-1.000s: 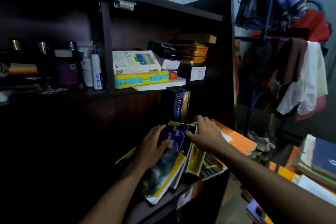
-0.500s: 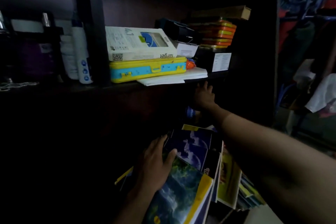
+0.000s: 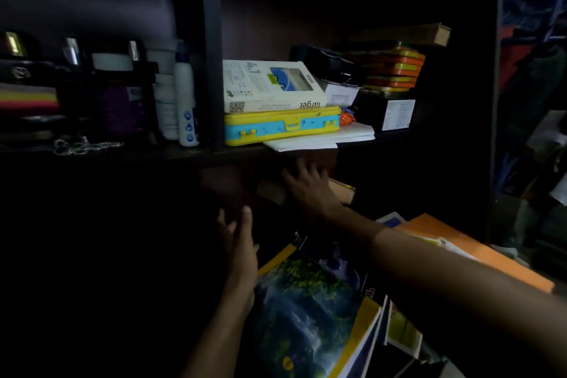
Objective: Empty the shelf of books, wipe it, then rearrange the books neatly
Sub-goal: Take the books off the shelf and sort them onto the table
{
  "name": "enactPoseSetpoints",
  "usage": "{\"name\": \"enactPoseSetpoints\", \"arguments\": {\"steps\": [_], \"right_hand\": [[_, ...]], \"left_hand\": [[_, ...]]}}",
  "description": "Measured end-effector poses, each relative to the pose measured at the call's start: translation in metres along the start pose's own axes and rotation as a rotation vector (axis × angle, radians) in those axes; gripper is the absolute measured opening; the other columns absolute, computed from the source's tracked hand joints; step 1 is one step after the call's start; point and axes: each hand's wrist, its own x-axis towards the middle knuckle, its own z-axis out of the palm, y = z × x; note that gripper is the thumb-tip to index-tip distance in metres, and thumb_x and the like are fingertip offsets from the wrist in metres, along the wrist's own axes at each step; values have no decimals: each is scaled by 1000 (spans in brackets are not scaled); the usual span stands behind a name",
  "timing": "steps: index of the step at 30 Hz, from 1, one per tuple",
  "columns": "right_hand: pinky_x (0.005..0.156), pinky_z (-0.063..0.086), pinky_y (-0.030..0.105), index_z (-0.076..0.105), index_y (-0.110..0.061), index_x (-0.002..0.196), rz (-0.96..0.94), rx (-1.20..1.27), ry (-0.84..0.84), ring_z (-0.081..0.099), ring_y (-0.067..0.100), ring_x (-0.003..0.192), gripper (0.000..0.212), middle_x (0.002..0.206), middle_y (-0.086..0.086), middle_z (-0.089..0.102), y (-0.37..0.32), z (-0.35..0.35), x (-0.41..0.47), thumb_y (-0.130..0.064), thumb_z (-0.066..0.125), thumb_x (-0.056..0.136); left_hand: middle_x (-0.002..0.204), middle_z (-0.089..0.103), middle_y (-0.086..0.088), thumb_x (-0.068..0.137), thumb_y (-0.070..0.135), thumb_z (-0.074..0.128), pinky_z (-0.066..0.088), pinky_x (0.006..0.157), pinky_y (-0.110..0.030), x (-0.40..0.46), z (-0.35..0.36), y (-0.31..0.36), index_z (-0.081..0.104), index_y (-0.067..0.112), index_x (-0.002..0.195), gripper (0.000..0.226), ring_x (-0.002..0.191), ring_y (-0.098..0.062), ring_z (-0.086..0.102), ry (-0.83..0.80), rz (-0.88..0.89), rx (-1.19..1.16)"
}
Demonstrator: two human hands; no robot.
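Observation:
The lower shelf compartment is very dark. My right hand [image 3: 308, 189] reaches deep into it and lies with spread fingers across a thick book [image 3: 342, 191], whose pale page edge shows on both sides of the hand. My left hand [image 3: 237, 238] hovers to the left with straight fingers, holding nothing, just above a slanted pile of books topped by a waterfall-cover book [image 3: 306, 313]. An orange book [image 3: 481, 255] lies on the right of the pile, partly under my right forearm.
On the upper shelf board [image 3: 171, 154] stand a white box [image 3: 270, 86] on a yellow-and-blue case [image 3: 282, 126], white papers [image 3: 322, 138], orange tins [image 3: 392, 67], a black box [image 3: 389, 113] and white bottles [image 3: 184, 101]. Hanging clothes [image 3: 534, 70] fill the right.
My left hand lifted off the waterfall-cover book and moved up into the shelf. My right hand moved left, and the thick book now shows its page edge. The camera came closer.

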Motion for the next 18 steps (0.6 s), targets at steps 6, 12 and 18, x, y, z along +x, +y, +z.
{"name": "enactPoseSetpoints", "arguments": {"steps": [6,12,18], "right_hand": [[97,42,62,35,-18,133,-524,-122,341,48,44,112,55,136,23,32,-97,0,-44,-23,49,80],[102,38,60,42,-15,126,-912,119,601,55,44,110,34,127,23,49,-202,-20,-88,-18,59,96],[111,27,64,62,-7,127,-1024,279,526,48,51,122,31,133,31,52,-246,-48,-158,-13,62,97]], "left_hand": [[160,32,-3,96,56,57,49,99,-52,5,-68,28,23,41,156,71,136,-31,44,291,-106,-30],[142,55,-8,101,32,54,48,100,-42,-74,-170,45,44,26,144,45,122,-27,56,411,114,314],[145,50,-23,103,17,47,41,100,-47,-153,-223,64,34,12,150,49,126,-41,52,548,183,601]]}}
